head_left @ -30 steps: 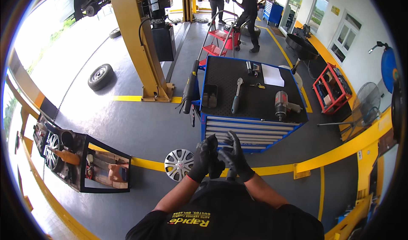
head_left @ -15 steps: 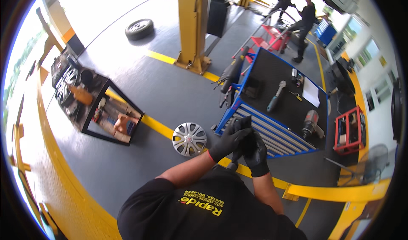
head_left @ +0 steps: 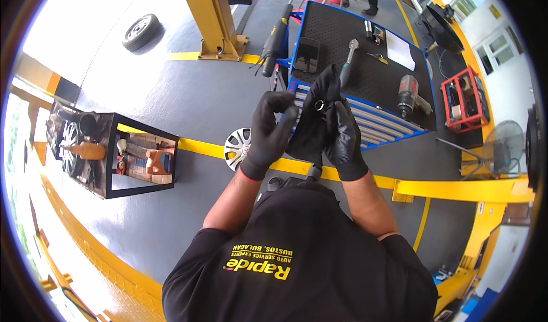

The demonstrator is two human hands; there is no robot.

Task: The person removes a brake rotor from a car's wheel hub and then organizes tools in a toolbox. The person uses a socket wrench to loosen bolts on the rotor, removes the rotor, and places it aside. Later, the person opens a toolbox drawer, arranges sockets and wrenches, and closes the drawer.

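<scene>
Both my hands wear black gloves and are raised in front of my chest. My right hand [head_left: 346, 136] grips a black cloth [head_left: 308, 134] that hangs between the hands. A small silver ring-shaped metal piece [head_left: 319, 105] shows against the cloth; its exact kind is unclear. To the left, my left hand [head_left: 269, 131] has its fingers bent but apart, with nothing visible in them. Just beyond the hands stands a blue tool cabinet [head_left: 365, 22] with a black mat. On it lie a teal-handled ratchet [head_left: 347, 65], a red-and-grey impact wrench [head_left: 407, 96] and a dark phone-like device [head_left: 306, 55].
A silver wheel cover [head_left: 235, 149] lies on the floor behind my left hand. Left stands a black shelf cart [head_left: 140, 188] with bottles. A yellow lift post [head_left: 210, 17], a tyre [head_left: 140, 32], a red tool cart [head_left: 465, 99] and a fan [head_left: 503, 145] surround the area.
My hands, close together before, have moved apart and upward. The cloth now hangs spread from the right hand, and the silver ring-shaped piece has come into sight. The view has shifted.
</scene>
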